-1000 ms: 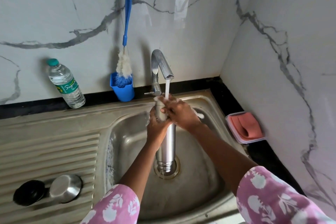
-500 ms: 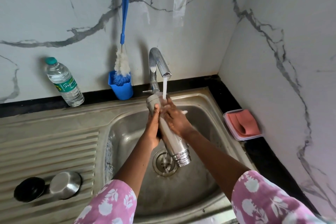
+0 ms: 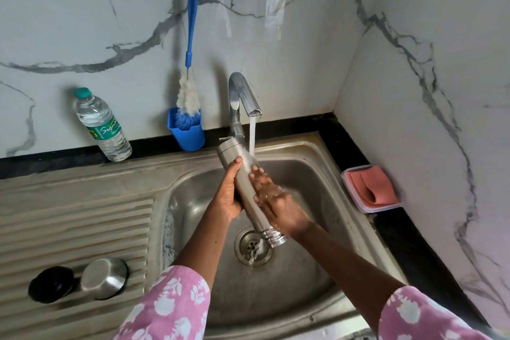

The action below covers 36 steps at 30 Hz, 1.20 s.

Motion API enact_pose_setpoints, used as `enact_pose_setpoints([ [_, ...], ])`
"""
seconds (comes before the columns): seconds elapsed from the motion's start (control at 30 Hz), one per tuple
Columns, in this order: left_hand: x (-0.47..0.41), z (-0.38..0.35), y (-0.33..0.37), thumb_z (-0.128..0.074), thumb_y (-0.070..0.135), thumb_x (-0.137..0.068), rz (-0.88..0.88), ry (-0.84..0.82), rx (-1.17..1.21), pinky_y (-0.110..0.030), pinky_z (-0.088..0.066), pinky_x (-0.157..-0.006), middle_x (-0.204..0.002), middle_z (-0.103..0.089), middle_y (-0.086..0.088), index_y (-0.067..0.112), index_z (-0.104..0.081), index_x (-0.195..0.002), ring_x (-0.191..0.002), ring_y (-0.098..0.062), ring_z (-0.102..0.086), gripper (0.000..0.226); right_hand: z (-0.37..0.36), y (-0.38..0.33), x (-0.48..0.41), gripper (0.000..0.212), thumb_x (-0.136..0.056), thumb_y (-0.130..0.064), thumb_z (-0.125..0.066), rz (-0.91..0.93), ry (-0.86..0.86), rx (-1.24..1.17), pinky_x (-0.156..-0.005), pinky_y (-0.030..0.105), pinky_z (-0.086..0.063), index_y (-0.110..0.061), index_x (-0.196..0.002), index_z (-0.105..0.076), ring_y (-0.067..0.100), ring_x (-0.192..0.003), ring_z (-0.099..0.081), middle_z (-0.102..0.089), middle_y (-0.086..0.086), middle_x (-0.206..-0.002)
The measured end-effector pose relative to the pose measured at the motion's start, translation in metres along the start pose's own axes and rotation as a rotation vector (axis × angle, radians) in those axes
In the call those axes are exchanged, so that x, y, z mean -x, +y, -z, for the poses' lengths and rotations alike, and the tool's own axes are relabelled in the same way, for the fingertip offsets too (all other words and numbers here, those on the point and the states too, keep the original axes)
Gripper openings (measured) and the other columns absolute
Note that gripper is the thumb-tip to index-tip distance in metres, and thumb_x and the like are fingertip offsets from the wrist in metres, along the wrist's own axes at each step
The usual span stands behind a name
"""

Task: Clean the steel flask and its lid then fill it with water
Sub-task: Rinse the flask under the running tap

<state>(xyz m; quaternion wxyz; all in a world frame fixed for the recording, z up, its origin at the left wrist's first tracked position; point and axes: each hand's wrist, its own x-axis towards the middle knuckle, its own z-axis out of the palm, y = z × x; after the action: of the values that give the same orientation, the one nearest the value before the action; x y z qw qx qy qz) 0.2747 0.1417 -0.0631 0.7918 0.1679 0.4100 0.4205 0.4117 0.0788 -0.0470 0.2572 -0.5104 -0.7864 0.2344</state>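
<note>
Gripping the flask (image 3: pixel 245 190) from its left side with the left hand (image 3: pixel 227 196), fingers curled round the upper body. Wrapping the right hand (image 3: pixel 278 210) over the right side, wet fingers bent across the front of the steel. Tilting the flask over the sink (image 3: pixel 303 174), base up beside the tap (image 3: pixel 240 96), threaded mouth down toward the drain (image 3: pixel 252 247). Catching the stream of water (image 3: pixel 252 135) on the upper flask and the right fingers. Letting a thin trickle fall from the mouth onto the drain. Leaving the steel cap (image 3: pixel 104 278) and the black stopper (image 3: pixel 51 284) just beside each other on the ribbed draining board (image 3: pixel 82 223), well apart from the flask. Standing against the back wall: a long blue brush (image 3: pixel 190 44) in a blue cup (image 3: pixel 187 132), with a plastic water bottle (image 3: pixel 102 124) to its left. Lying right of the sink: a pink sponge (image 3: pixel 369 188) in a clear tray (image 3: pixel 367 210).
</note>
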Motion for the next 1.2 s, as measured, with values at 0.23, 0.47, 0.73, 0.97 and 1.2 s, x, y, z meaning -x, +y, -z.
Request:
enact_pose_setpoints([
  [0.23,0.004,-0.005,-0.007,-0.055,0.056,-0.078,-0.069,-0.076,-0.020,-0.039,-0.052,-0.088,-0.117,-0.066,-0.014,0.014,-0.057,-0.126,-0.107,-0.027,-0.063,0.064,0.007,-0.007,-0.047,0.047,-0.100,-0.019,-0.037,-0.007,0.042,-0.042,-0.115,0.028,-0.013,-0.004,-0.144,-0.032,0.020,-0.143,-0.013,-0.022,0.007,-0.155],
  [0.47,0.003,0.000,-0.007,-0.048,0.055,-0.085,-0.080,-0.017,-0.052,-0.042,-0.051,-0.086,-0.106,-0.067,-0.015,0.015,-0.058,-0.122,-0.101,-0.028,-0.062,0.055,0.006,-0.002,-0.059,0.034,-0.101,-0.014,-0.041,-0.131,0.081,-0.215,-0.115,0.025,-0.017,-0.004,-0.130,-0.053,0.012,-0.141,-0.023,-0.038,0.005,-0.149],
  [0.73,0.003,0.001,-0.012,-0.070,0.033,-0.070,-0.063,-0.061,-0.025,-0.038,-0.053,-0.078,-0.082,-0.068,-0.006,0.011,-0.059,-0.113,-0.077,-0.020,-0.066,0.050,0.004,-0.002,-0.018,0.042,-0.098,-0.028,-0.038,-0.263,0.056,-0.134,-0.083,0.031,-0.048,0.005,-0.110,-0.062,0.025,-0.085,-0.062,-0.065,0.024,-0.110],
  [0.97,-0.001,-0.009,-0.014,-0.074,0.034,-0.068,-0.153,0.027,-0.090,-0.035,-0.056,-0.071,-0.108,-0.069,-0.013,0.015,-0.057,-0.126,-0.095,-0.024,-0.067,0.063,0.022,-0.021,-0.057,0.048,-0.094,-0.035,-0.045,-0.354,0.212,-0.474,-0.101,0.013,-0.032,-0.004,-0.129,-0.055,0.020,-0.124,-0.050,-0.055,0.012,-0.134],
  [1.2,-0.009,0.002,-0.005,-0.070,0.034,-0.079,-0.254,0.255,-0.065,-0.046,-0.053,-0.088,-0.105,-0.068,-0.016,0.009,-0.061,-0.113,-0.098,-0.032,-0.064,0.043,0.007,-0.004,-0.031,0.033,-0.102,-0.020,-0.041,-0.301,0.024,-0.158,-0.084,0.018,-0.041,-0.002,-0.122,-0.060,0.030,-0.110,-0.059,-0.060,0.019,-0.124],
])
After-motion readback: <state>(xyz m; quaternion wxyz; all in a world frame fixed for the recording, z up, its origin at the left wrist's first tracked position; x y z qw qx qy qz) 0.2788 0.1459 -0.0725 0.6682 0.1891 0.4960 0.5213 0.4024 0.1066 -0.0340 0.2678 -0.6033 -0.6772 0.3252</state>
